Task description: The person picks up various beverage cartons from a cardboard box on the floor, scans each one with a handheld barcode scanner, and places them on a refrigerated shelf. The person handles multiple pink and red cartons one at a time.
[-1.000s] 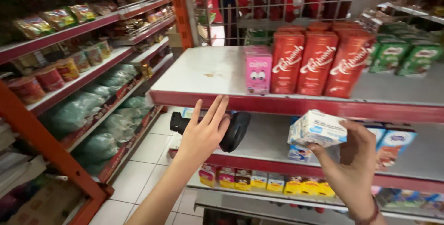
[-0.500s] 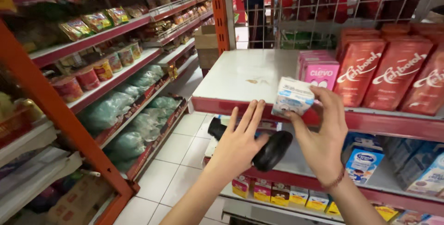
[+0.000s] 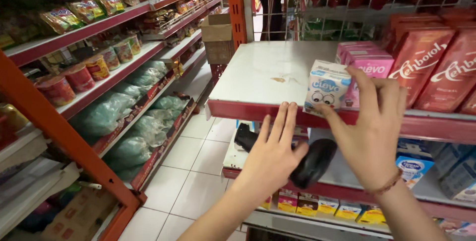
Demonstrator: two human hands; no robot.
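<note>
We held a small white-and-blue carton (image 3: pixel 326 88) in our right hand (image 3: pixel 369 132), fingers wrapped around its right side, at the near edge of the white shelf (image 3: pixel 267 72), just left of a pink carton (image 3: pixel 364 65). Our left hand (image 3: pixel 272 157) hovered below, fingers straight and close together, empty, beside a black handheld scanner (image 3: pixel 312 164). Tall red cartons (image 3: pixel 421 62) stood far right.

The right hand (image 3: pixel 372 127) covers the lower right corner of the small white and blue drink carton (image 3: pixel 326 87). The left hand (image 3: pixel 272 159) hides part of the black handheld scanner (image 3: pixel 310 164). Tall red cartons (image 3: pixel 436 67) are cut off at the right edge.
</note>
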